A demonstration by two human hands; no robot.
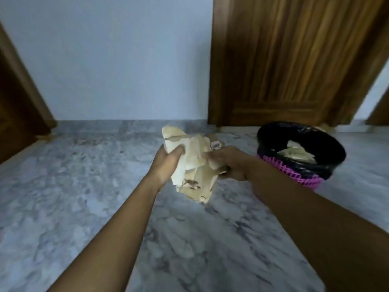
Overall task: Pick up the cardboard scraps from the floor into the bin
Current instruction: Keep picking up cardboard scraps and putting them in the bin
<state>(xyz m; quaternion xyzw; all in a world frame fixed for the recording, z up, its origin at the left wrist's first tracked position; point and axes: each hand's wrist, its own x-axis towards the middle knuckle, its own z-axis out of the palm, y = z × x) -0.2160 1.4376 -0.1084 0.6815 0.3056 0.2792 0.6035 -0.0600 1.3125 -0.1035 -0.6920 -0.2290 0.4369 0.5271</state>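
Both hands grip one bundle of cardboard scraps (195,165), left hand (168,163) and right hand (229,163) curled round it. The bin (303,163) stands at three o'clock of it, more scraps inside.

Both hands hold a crumpled bundle of cardboard scraps (193,165) above the grey marble floor (84,207). The left hand (168,163) grips its left side with curled fingers; the right hand (229,163) clutches the right side. Just to the right stands a pink mesh bin (309,182) lined with a black bag (273,135), pale scraps lying inside. Behind it is a wooden door (284,60), beside a pale blue wall (115,60).
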